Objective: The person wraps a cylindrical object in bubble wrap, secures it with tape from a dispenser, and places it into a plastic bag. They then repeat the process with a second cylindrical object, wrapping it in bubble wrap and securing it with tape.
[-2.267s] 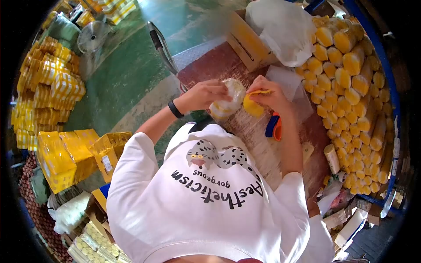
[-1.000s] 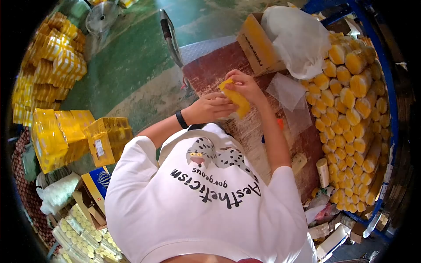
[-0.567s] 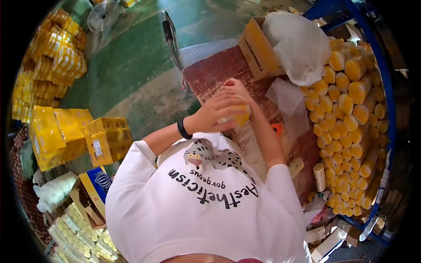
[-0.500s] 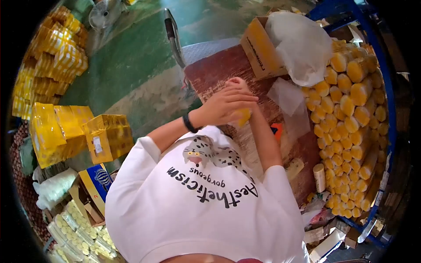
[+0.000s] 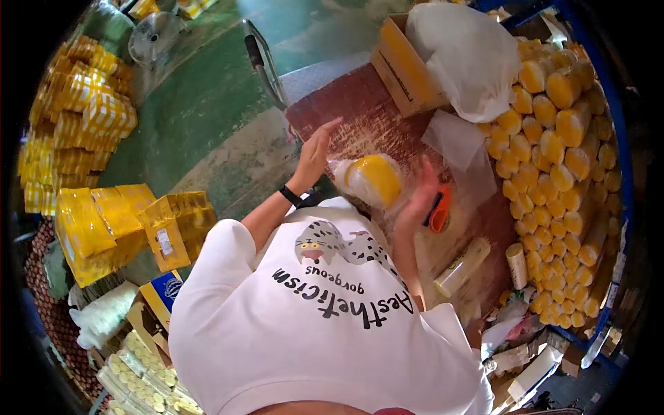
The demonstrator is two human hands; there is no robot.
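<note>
Head view showed both hands raised over the brown worktable with a yellow roll in clear wrap between them. The left hand, a black band on its wrist, was spread wide with fingers straight, just beside the twisted end of the wrap. The right hand was also open and flat, its palm close against the roll's far side; actual contact could not be told. An orange and blue cutter lay just beyond the right hand. A heap of yellow rolls filled the blue-framed bin at right, near a cardboard box with a white bag.
</note>
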